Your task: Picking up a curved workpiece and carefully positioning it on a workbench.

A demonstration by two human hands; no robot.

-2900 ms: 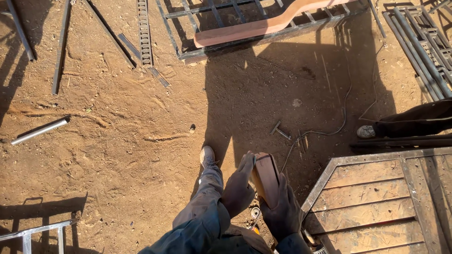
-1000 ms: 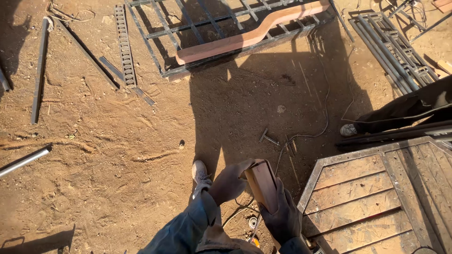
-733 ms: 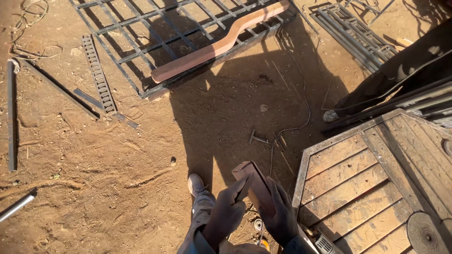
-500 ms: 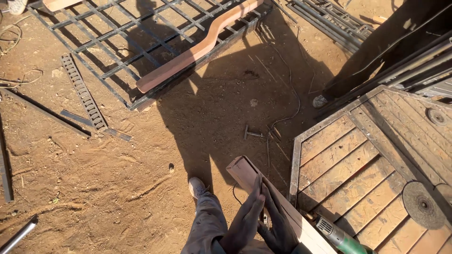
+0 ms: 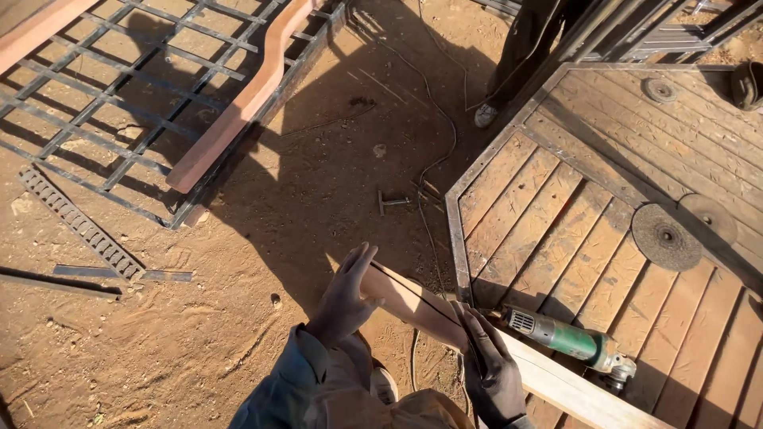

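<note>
We saw a wooden platform [image 5: 636,159] with a steel edge frame filling the right side, its near-left corner right by the hands. Across the dirt at upper left lay a metal grate [image 5: 103,103] with a curved wooden rail [image 5: 238,103] on its right edge. Another person's leg and shoe [image 5: 486,113] stood at the platform's far-left edge.

The wooden plank [image 5: 413,302] was held slanted over the platform's near-left corner, one end out over the dirt, the other running toward the bottom edge of the platform. The left hand [image 5: 346,298], gloved, lay on the plank's outer end with fingers spread and only loosely curled, more pressing than gripping. The right hand [image 5: 489,365], gloved, was closed around the plank near the corner, fingers wrapped on it.

A green angle grinder [image 5: 572,343] lay on the boards just beside the plank, touching or nearly so, we could not tell. Two grinding discs [image 5: 666,236] sat further in. A cable [image 5: 433,159] trailed over the dirt, a small metal T-piece [image 5: 391,202] beside it.

Risks, as we judged: the loose left hold could let the overhanging end drop or twist; sliding the plank could knock the grinder off the near edge; the cable and T-piece near the feet were a trip hazard; the steel corner could pinch the right fingers
</note>
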